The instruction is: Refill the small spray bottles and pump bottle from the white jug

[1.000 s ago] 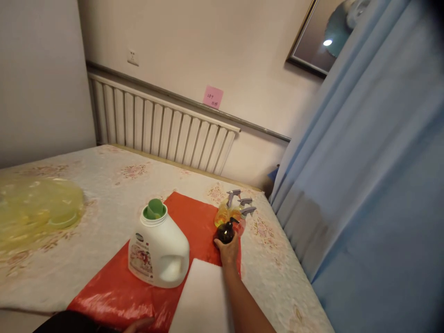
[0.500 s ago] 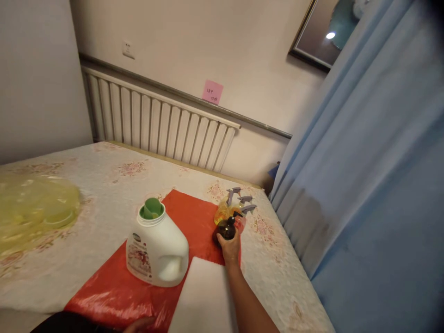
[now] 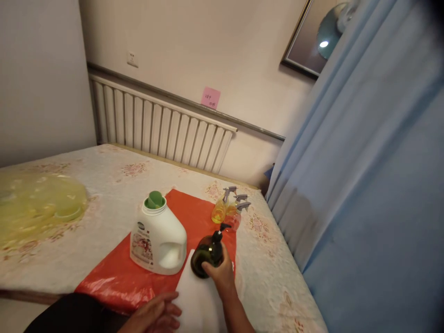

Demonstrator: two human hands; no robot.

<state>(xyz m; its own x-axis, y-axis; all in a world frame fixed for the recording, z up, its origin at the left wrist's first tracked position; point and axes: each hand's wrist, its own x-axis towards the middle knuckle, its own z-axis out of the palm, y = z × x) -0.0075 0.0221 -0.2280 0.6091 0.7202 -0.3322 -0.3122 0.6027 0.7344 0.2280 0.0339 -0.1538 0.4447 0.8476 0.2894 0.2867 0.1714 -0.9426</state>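
Note:
A dark pump bottle (image 3: 205, 253) with a black pump top is in my right hand (image 3: 222, 272), its fingers wrapped round the side. The bottle is tilted above a white flat slab (image 3: 196, 296). My left hand (image 3: 157, 311) is at the bottom of the view, fingers stretched out beside the slab's left edge, holding nothing. Left of the dark bottle, a white detergent jug (image 3: 157, 240) stands on a red plastic sheet (image 3: 183, 208). A green cap (image 3: 154, 200) sits in the jug's mouth.
Several spray bottles (image 3: 219, 212) with grey triggers stand at the red sheet's far right corner. A yellow translucent plastic bag (image 3: 38, 203) lies at left on the floral-covered bed (image 3: 104, 185). A radiator (image 3: 159, 125) lines the wall; a blue curtain (image 3: 347, 185) hangs at right.
My right hand has brought the dark pump bottle nearer, away from the spray bottles and over the white slab. My left hand has come further into view from the bottom edge.

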